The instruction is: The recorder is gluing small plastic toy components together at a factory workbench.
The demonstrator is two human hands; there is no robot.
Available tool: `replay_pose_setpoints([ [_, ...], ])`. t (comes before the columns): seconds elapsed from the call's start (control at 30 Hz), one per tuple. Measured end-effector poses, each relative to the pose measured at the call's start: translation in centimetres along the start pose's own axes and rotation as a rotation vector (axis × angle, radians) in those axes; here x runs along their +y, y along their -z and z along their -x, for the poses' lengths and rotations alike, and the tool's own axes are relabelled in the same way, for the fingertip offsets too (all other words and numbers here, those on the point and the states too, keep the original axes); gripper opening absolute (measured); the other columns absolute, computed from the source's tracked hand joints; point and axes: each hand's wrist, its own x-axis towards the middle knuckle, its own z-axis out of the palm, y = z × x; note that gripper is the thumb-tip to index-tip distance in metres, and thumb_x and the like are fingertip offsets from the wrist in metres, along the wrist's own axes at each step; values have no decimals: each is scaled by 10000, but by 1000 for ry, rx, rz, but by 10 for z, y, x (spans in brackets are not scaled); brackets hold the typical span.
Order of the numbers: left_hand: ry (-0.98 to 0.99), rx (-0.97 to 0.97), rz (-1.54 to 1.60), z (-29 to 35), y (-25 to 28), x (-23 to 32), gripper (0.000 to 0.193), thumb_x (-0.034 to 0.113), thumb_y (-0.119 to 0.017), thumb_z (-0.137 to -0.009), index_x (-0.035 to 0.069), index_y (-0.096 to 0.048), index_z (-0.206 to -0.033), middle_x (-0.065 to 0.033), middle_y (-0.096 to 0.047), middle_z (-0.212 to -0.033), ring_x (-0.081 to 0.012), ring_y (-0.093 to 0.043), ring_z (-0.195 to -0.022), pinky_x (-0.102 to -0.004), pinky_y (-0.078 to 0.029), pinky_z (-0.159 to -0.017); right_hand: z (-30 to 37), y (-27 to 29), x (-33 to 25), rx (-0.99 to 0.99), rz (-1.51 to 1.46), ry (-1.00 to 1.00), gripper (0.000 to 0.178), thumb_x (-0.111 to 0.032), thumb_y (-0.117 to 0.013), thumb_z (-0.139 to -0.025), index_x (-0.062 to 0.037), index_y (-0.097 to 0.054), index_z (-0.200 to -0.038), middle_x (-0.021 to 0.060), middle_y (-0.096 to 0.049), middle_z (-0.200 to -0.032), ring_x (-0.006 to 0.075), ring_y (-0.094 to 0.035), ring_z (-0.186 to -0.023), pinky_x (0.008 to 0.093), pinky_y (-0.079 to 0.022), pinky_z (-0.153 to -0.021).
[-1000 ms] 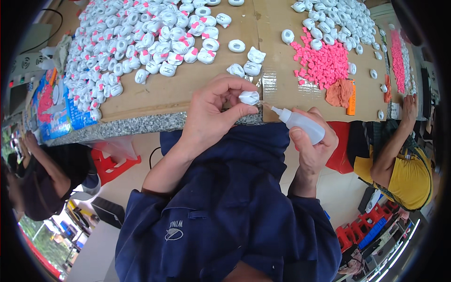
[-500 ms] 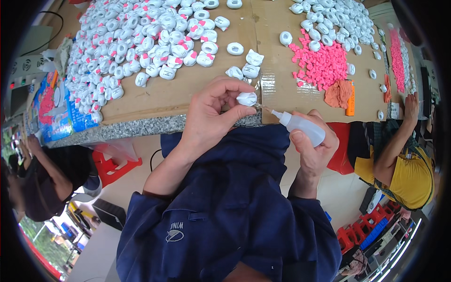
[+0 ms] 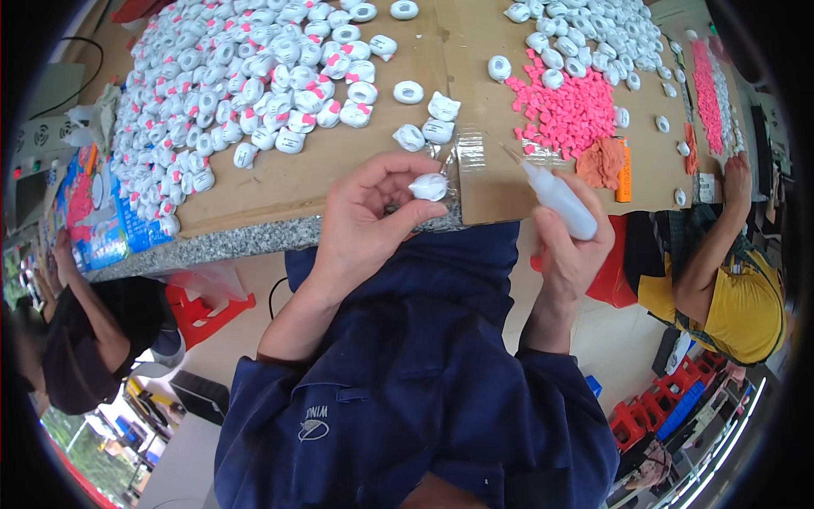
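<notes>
Between thumb and fingers, my left hand point(image 3: 373, 204) pinches a small white cat-head piece point(image 3: 429, 187) just above the table's front edge. My right hand point(image 3: 577, 237) is wrapped round a translucent white squeeze bottle point(image 3: 563, 204) with a thin pointed nozzle. The nozzle tip points up and to the left, apart from the piece. Beyond my left hand lie a few loose white cat-head pieces point(image 3: 443, 107). A heap of small pink bow-shaped parts point(image 3: 566, 112) lies beyond the bottle.
A large pile of white pieces with pink bows point(image 3: 254, 76) covers the left of the cardboard point(image 3: 483, 182); plain white pieces point(image 3: 593, 38) fill the far right. An orange cloth point(image 3: 600, 163) lies by an orange box point(image 3: 624, 174). Co-workers' arms point(image 3: 721, 216) show at both sides.
The squeeze bottle's nozzle has moved away from the white piece and now points more upward. My left hand still holds the piece, which has turned slightly.
</notes>
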Motion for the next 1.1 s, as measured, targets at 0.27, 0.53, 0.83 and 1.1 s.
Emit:
replay_pose_setpoints([
  [0.27, 30, 13, 34, 7, -3, 0, 312, -81, -615, -759, -24, -573, -1063, -49, -515, -1039, -63, -546, -804, -166, -463, -643, -26, -30, 28, -69, 252, 339, 369, 80, -638, -723, 16, -539, -1072, 90, -584, -1041, 126, -531, -926, 253, -426, -789],
  [0.53, 97, 11, 87, 9, -4, 3, 312, -59, -594, -790, -20, -539, -1095, -41, -598, -926, -70, -566, -825, -180, -476, -691, -29, 2, 11, 118, 481, 344, 218, -4, -645, -738, -10, -615, -953, 47, -622, -883, 135, -538, -811, 239, -405, -722],
  [0.83, 115, -34, 75, 5, -11, 2, 306, -69, -587, -785, -44, -530, -1085, -75, -599, -961, -117, -572, -879, -231, -467, -782, -50, 4, 9, -36, 860, 560, 85, 5, -610, -752, 7, -629, -835, 55, -602, -813, 151, -538, -778, 262, -403, -643],
  [1.1, 64, -43, 115, 2, -20, -4, 286, -92, -571, -788, -31, -551, -1066, -61, -598, -947, -99, -569, -871, -217, -462, -784, -1, -11, -7, -294, 202, 150, 144, 40, -580, -805, 40, -528, -940, 75, -602, -793, 96, -570, -746, 195, -438, -679],
])
